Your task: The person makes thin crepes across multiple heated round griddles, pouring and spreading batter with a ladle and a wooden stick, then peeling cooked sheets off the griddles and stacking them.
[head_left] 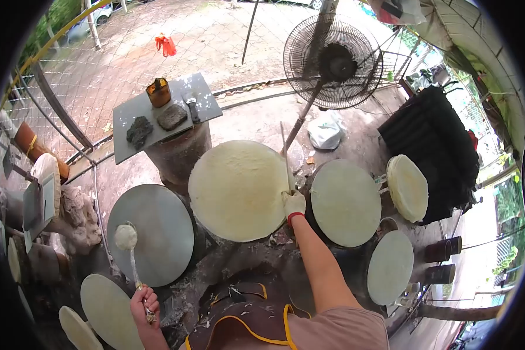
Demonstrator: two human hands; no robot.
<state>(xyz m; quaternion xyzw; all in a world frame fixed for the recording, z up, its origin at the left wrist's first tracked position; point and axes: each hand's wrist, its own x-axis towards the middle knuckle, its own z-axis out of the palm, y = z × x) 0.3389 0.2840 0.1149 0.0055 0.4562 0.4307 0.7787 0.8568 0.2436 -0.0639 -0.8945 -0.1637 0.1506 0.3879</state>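
Note:
My left hand (145, 303) is closed around the handle of a ladle (126, 237), whose bowl is full of pale batter. The ladle is over a bare grey round griddle (163, 256). My right hand (294, 203), in a whitish glove with a red band at the wrist, grips a long thin stick (287, 163). That stick lies along the right edge of a large pale round flatbread (236, 189) in the middle. To the right of this hand, another flatbread (345, 203) covers a second round plate.
More flatbreads lie at lower right (390, 268) and lower left (108, 309), with a stack (407, 188) at right. Behind, a board (131, 114) holds a rusty can (158, 93) and dark lumps. A fan (332, 62) stands by a white bag (325, 130).

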